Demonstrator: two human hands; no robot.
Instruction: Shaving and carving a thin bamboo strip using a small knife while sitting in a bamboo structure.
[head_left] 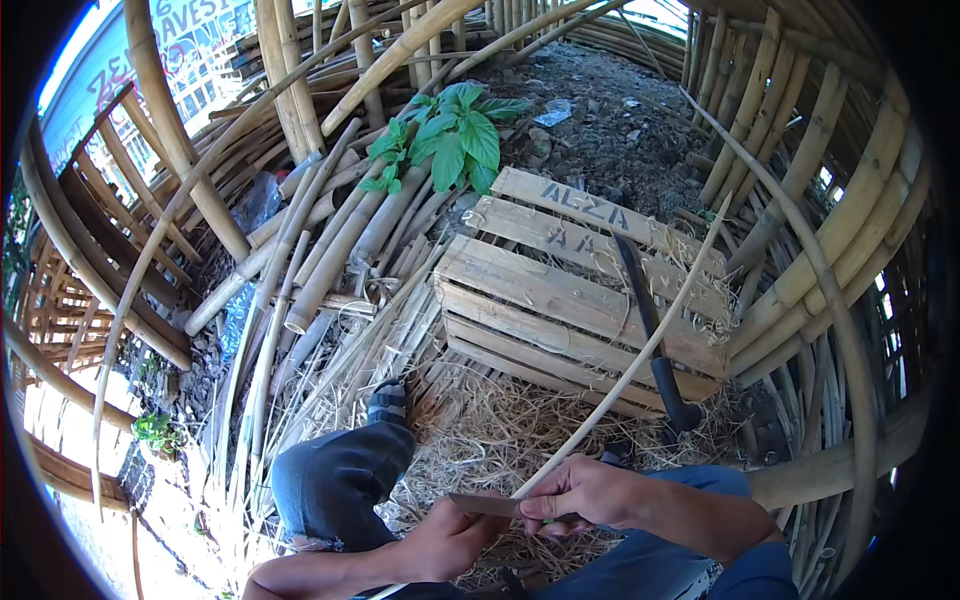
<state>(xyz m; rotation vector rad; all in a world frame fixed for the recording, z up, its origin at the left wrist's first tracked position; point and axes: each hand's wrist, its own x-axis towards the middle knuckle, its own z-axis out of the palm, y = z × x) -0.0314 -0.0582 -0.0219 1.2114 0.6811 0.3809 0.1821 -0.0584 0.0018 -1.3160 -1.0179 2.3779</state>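
My right hand (590, 497) is closed on a knife, its handle hidden in the fingers. The flat knife blade (480, 504) points left, over the knuckles of my left hand (452, 540). My left hand is closed around a long thin bamboo strip (625, 380), which slants up to the right, past the crate. The strip passes behind the blade between my hands, and its lower end comes out below my left wrist. Both hands are above my lap, over jeans-covered legs (335, 475).
A slatted wooden crate (545, 285) stands ahead, with a long black tool (650, 320) leaning on it. Curly shavings (480, 420) cover the ground. Bamboo poles (350, 235) and a leafy green plant (455, 135) are at the far left. Bamboo railings (830, 250) rise on the right.
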